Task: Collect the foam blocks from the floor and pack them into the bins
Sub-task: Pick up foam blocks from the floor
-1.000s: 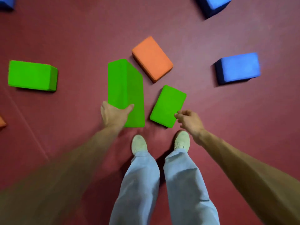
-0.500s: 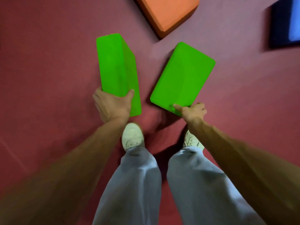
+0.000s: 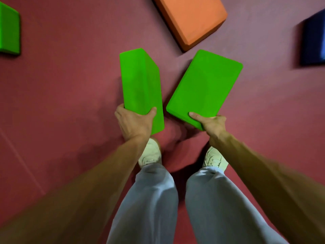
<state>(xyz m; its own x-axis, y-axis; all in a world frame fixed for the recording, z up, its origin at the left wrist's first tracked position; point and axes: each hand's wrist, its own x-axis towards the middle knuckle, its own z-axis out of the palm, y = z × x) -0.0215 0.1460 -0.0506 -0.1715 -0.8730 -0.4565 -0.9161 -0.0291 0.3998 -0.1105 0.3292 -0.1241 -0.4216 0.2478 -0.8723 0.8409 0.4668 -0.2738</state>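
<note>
Two green foam blocks are in hand, one on each side, just beyond the person's pale shoes [image 3: 150, 154] on the dark red floor [image 3: 70, 85]. The left hand [image 3: 134, 124] grips the near end of the left green block [image 3: 140, 85], thumb on its right face and fingers wrapped round its left edge. This block stands on a narrow side, and its long axis runs almost straight away from the person. The right hand [image 3: 211, 124] pinches the near corner of the right green block [image 3: 204, 85], thumb flat on the broad top face and the other fingers hidden beneath. This block lies flatter, with its long axis slanting toward the far right. The two blocks sit close together at their near ends without touching. Whether either has left the floor cannot be told for certain. What matters for the lift is that each block stretches out beyond its hand, so its weight hangs ahead of the grip; being foam, that should be easy to bear. An orange block [image 3: 191, 20] lies just past them on the far side, a third green block [image 3: 8, 30] at the far left edge, and a blue block [image 3: 314, 39] at the far right. No bin is in view, so the carry will likely call for turning away from here.
</note>
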